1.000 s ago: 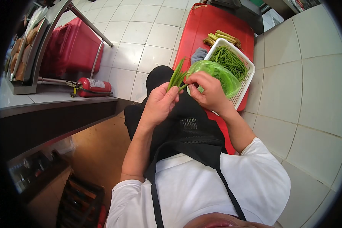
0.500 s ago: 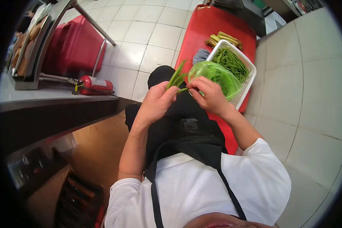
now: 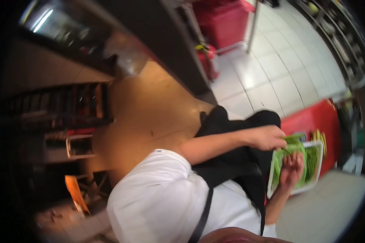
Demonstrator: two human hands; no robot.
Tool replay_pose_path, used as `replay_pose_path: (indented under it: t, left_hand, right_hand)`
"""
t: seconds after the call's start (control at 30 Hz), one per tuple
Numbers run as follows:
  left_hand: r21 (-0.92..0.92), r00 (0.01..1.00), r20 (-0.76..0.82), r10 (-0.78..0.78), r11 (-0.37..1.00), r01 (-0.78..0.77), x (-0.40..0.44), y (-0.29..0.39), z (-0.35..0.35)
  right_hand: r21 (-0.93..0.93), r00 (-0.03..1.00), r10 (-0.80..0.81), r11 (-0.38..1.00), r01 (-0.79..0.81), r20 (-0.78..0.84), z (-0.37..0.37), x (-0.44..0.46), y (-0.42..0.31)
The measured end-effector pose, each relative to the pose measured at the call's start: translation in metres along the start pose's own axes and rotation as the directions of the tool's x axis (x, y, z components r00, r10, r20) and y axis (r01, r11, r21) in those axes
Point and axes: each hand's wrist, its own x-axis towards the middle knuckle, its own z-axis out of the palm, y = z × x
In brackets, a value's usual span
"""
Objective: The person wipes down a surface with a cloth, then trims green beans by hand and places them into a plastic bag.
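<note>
My left hand (image 3: 268, 138) is closed around a few green beans (image 3: 293, 138), whose tips stick out past the fingers, blurred. Just below it, my right hand (image 3: 292, 169) has its fingers curled over the green plastic bag (image 3: 278, 161); whether a bean piece is pinched in them is hidden. The bag lies in a white plastic basket (image 3: 320, 150), partly over its near side. More green beans (image 3: 311, 163) fill the basket's far part.
Under the basket is a red bench (image 3: 312, 118), with pale yellow-green stalks (image 3: 322, 139) on it. A red fire extinguisher (image 3: 210, 62) stands by a dark counter edge (image 3: 170, 44). Chairs (image 3: 77, 194) stand at lower left. Black-clothed knees (image 3: 247, 121) are under my arms.
The view has swung left, so the bench and basket now sit at the right. My hands remain close together, with my right hand now lower over the bag and its fingers curled.
</note>
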Motion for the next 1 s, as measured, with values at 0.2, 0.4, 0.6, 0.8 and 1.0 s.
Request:
replay_pose_path:
  t: [0.2, 0.4, 0.6, 0.8, 1.0]
  left_hand:
    - [0.123, 0.991, -0.130, 0.016, 0.992, 0.000, -0.008, 0.007, -0.010]
    - [0.052, 0.995, -0.097, -0.006, 0.999, 0.012, -0.008, 0.001, -0.003]
    - [0.143, 0.998, -0.044, -0.033, 0.989, 0.039, -0.014, 0.007, -0.005]
    - [0.073, 0.993, 0.010, -0.120, 0.990, 0.118, -0.015, 0.014, -0.009]
    - [-0.228, 0.971, 0.042, -0.234, 0.944, 0.237, -0.019, 0.009, -0.004]
  right_hand:
    - [-0.625, 0.928, -0.372, 0.730, 0.277, -0.024, 0.006, 0.007, -0.009]
    - [-0.872, 0.904, -0.405, 0.384, 0.304, 0.137, 0.025, 0.006, -0.020]
    - [-0.948, 0.907, -0.295, 0.010, 0.317, 0.300, 0.027, 0.011, -0.006]
    - [-0.939, 0.866, -0.452, 0.151, 0.309, 0.213, 0.025, 0.014, -0.005]
    - [-0.923, 0.806, -0.552, 0.157, 0.351, 0.212, 0.029, 0.005, -0.024]
